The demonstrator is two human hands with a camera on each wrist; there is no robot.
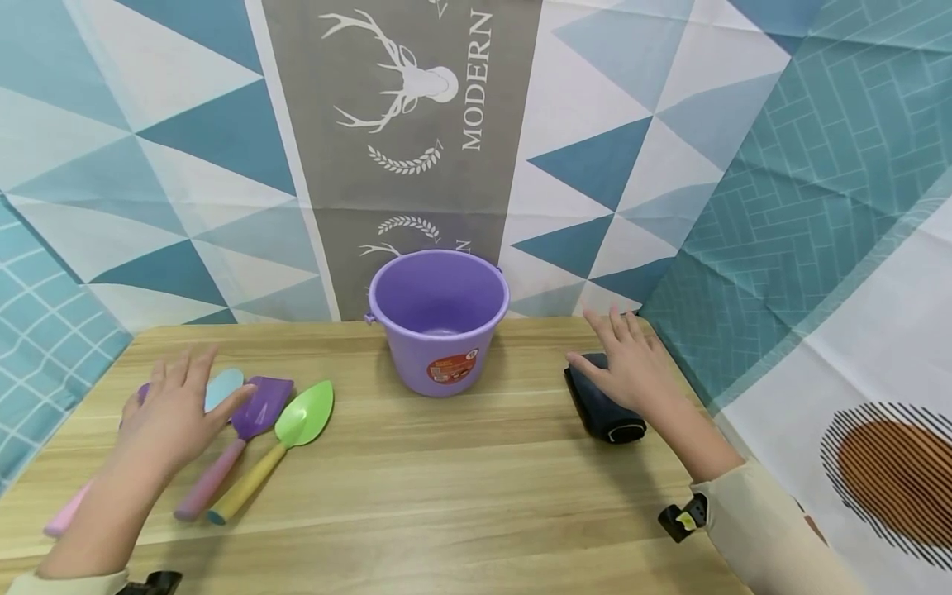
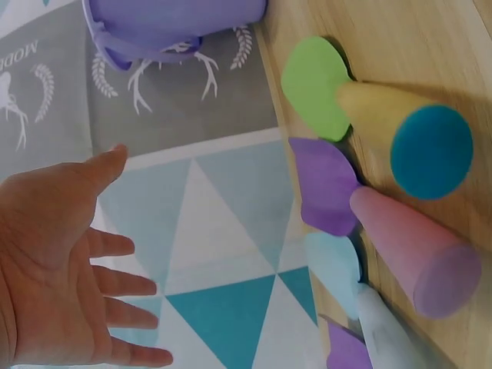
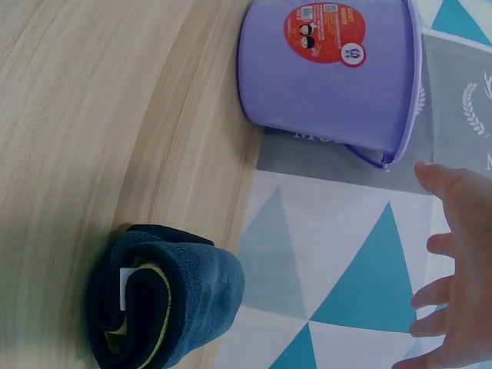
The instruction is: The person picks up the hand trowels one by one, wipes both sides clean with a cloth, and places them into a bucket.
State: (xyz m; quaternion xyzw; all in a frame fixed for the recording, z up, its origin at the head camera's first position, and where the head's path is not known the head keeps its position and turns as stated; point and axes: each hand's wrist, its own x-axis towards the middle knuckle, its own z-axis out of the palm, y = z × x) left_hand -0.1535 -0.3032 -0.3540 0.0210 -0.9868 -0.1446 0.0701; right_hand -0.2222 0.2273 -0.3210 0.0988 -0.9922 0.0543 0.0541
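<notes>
My left hand point(image 1: 165, 421), fingers spread and holding nothing, hovers over a row of small garden tools at the table's left. Beside it lie a green trowel point(image 1: 307, 416) with a yellow handle and a purple shovel point(image 1: 262, 405) with a pink handle. A light blue tool point(image 2: 335, 265) and another purple-bladed one point(image 2: 347, 350) are partly hidden under the hand in the head view. On the right, my empty right hand point(image 1: 628, 364) is stretched out above a rolled dark blue cloth point(image 3: 204, 296), which shows a yellow edge and a white tag.
A purple bucket point(image 1: 405, 355) with a red label stands upright at the back middle of the wooden table point(image 1: 446, 479). Behind it hangs a patterned cloth backdrop point(image 1: 402, 182). More patterned cloth point(image 1: 803, 223) closes off the right side.
</notes>
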